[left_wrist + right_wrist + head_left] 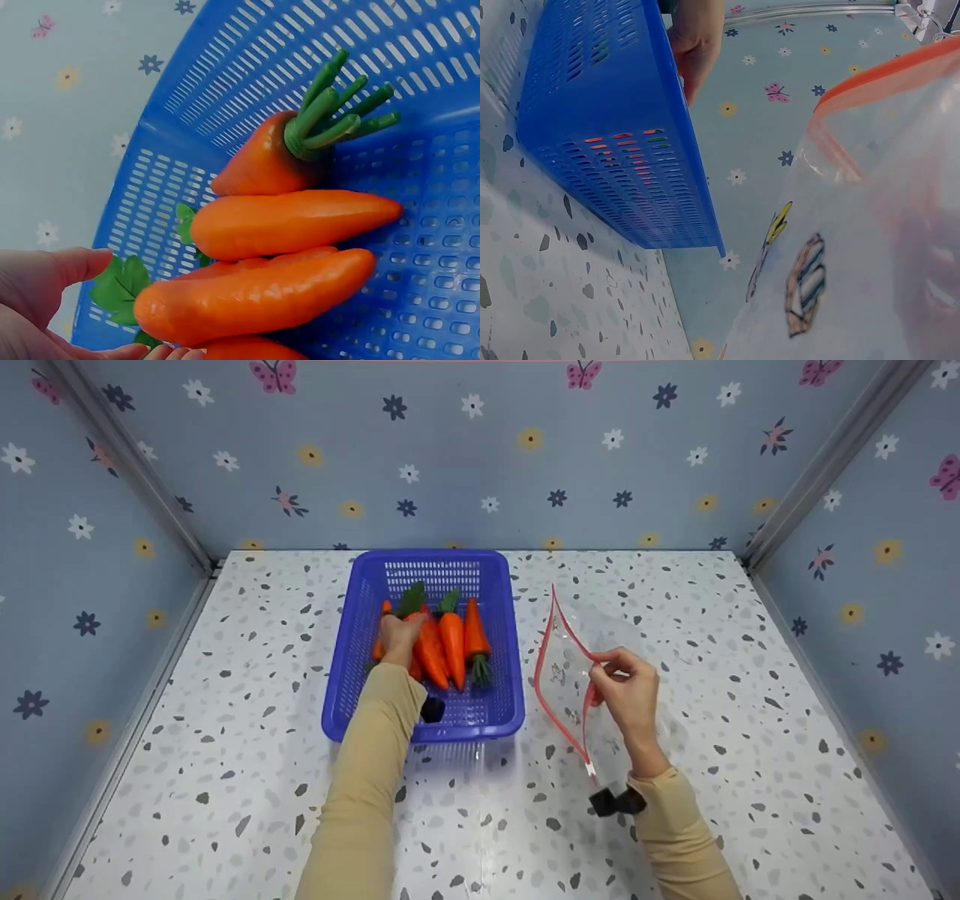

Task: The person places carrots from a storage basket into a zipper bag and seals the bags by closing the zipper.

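My left hand (400, 636) is inside the blue plastic basket (517, 682), at the left side of a pile of orange carrots (452, 652). In the left wrist view the thumb (86, 262) stands apart from the fingers, whose tips are right at the nearest carrot (255, 292) beside its green leaf. My right hand (630, 690) pinches the red-edged rim of a clear zip bag (559, 675) between thumb and fingers. The bag's mouth gapes toward the basket, and printed drawings show on its plastic in the right wrist view.
The basket and bag stand on a white speckled table (247, 735). Blue flower-patterned walls (480, 457) rise at the back and both sides. One carrot (262, 154) with green stem stubs lies with its top toward the basket's near side.
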Demonstrator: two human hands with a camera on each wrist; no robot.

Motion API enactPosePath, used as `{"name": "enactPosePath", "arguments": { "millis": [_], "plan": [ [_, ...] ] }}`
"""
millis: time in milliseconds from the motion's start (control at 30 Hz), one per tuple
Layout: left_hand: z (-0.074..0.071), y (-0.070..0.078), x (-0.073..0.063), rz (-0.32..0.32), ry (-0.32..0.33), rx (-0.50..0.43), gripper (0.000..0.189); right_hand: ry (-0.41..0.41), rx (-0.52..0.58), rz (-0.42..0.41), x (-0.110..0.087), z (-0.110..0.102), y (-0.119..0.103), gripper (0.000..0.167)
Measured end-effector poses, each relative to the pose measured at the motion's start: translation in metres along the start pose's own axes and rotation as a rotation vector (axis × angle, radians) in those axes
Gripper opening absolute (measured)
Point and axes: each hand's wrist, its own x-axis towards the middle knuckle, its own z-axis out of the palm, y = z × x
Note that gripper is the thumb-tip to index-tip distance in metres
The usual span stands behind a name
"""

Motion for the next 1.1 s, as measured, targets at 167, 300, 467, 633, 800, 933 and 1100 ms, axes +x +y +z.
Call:
{"name": "enactPosePath", "arguments": {
  "millis": [167,300,467,633,800,933,1100],
  "plan": [
    [0.037,-0.049,0.078,0.029,0.034,0.032,0.064,0.01,0.009,0.025,-0.002,0.002,-0.022,0.024],
    [0.044,-0.052,0.082,0.049,0.074,0.069,0.066,0.01,0.008,0.039,-0.003,0.003,-0.032,0.023],
    [0.009,-0.004,-0.005,0.041,0.054,0.109,0.049,-0.001,0.014,0.052,-0.005,0.005,-0.044,0.022],
    [0.005,0.0,-0.02,0.078,0.09,0.112,0.039,0.0,0.001,0.066,-0.006,0.006,-0.052,0.019],
    [0.005,-0.001,-0.02,0.068,0.08,0.139,0.037,0.002,0.067,0.079,-0.006,0.006,-0.041,0.019],
    [0.005,-0.001,-0.019,0.043,0.061,0.149,0.033,0.009,0.05,0.073,-0.005,0.006,-0.028,0.018],
    [0.004,-0.002,-0.019,0.02,0.037,0.148,0.03,0.005,0.035,0.067,-0.005,0.007,-0.035,0.018]
  ]
}}
